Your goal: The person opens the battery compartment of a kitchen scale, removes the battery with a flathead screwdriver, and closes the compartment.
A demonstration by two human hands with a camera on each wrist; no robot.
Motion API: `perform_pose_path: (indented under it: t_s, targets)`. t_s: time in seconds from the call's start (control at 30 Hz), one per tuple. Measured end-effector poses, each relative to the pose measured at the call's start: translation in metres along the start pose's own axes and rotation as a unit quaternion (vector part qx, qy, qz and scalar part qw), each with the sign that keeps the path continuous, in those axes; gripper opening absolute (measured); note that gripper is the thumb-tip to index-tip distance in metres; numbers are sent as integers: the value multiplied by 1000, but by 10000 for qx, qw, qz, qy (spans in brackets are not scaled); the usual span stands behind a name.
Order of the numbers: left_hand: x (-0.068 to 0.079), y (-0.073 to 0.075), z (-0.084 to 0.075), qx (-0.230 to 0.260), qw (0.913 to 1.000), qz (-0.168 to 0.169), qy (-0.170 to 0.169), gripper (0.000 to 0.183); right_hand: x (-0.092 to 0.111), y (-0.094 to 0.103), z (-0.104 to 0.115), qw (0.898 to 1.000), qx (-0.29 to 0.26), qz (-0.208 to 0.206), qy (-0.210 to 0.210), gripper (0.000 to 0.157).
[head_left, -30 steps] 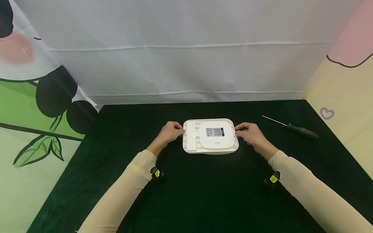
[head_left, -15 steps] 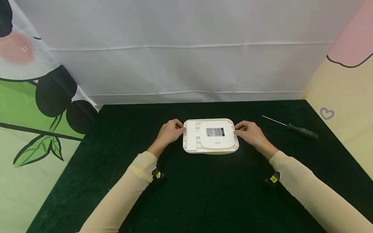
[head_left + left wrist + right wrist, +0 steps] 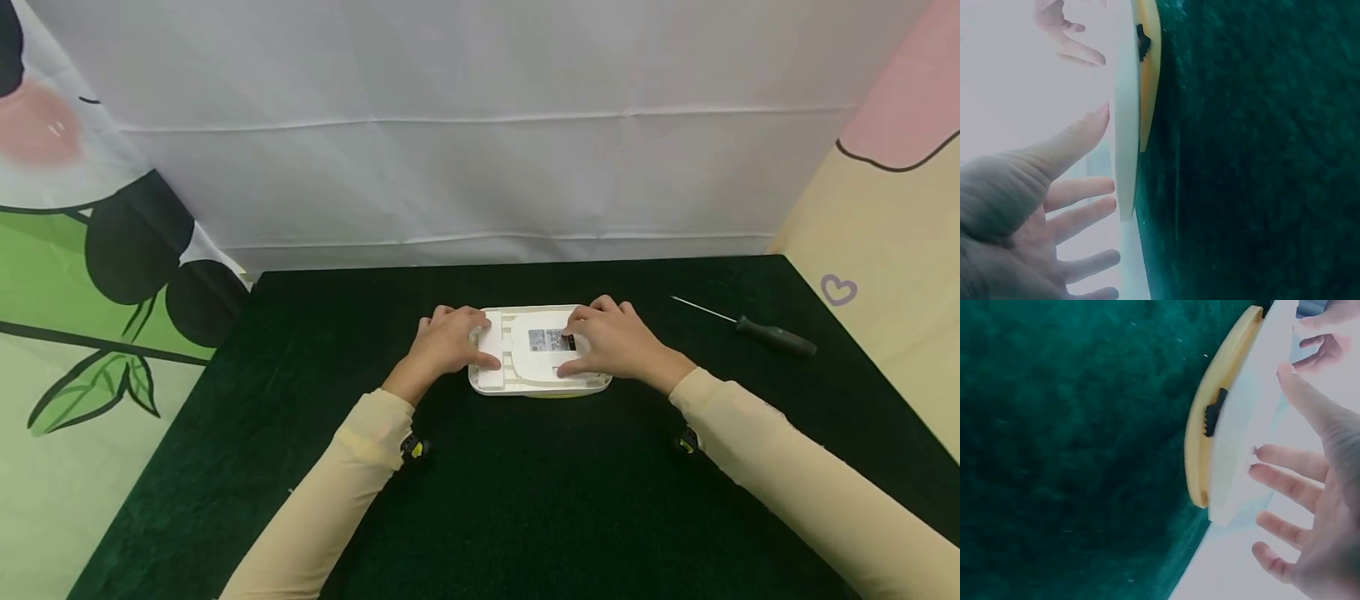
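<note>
A white plastic device (image 3: 536, 367) with rounded corners lies on the table, a printed label (image 3: 546, 340) on its raised panel facing up. Its kind does not show. Under its white edge, the right wrist view reveals a yellow part (image 3: 1194, 456) with a small black toothed piece (image 3: 1213, 414). My left hand (image 3: 447, 342), fingers spread, has thumb and fingertips at the long white strip (image 3: 491, 342) on the device's left. Spread likewise, my right hand (image 3: 618, 340) reaches over the right end, with fingertips at the raised panel near the label and partly covering it.
A screwdriver (image 3: 776, 336) with a dark handle lies to the right, its shaft pointing back left. Dark green cloth (image 3: 540, 500) covers the table. A white fabric backdrop (image 3: 480, 183) hangs behind, with printed cloths on both sides.
Both hands have left the device's short edges and moved inward over its top, fingers spreading. The right hand travelled farther, to the label. The device has stayed in about the same place.
</note>
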State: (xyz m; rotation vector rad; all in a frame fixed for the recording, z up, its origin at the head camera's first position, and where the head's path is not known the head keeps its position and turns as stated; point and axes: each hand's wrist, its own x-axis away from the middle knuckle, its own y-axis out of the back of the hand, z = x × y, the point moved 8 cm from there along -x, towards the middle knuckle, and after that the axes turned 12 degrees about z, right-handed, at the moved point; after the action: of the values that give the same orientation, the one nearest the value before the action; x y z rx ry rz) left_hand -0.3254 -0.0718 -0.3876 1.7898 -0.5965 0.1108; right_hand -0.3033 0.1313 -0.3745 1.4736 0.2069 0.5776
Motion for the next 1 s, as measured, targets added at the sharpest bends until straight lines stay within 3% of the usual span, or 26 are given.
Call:
perform_pose_path:
  t_s: [0.27,0.47,0.77,1.0]
  targets:
    - [-2,-2,0,-173,9998,29,-15,70,-12,9,11,9962,842,135,154,67]
    - [-1,-1,-2,-163,9998,61,-72,71,-13,11,11,9947,971,89,324,66]
    - [2,-1,1,-45,9999,-27,-114,74,-6,6,9,9902,1086,-511,720,64]
    - [0,-6,3,109,9999,23,-88,74,-2,-2,7,9858,1332,-710,740,64]
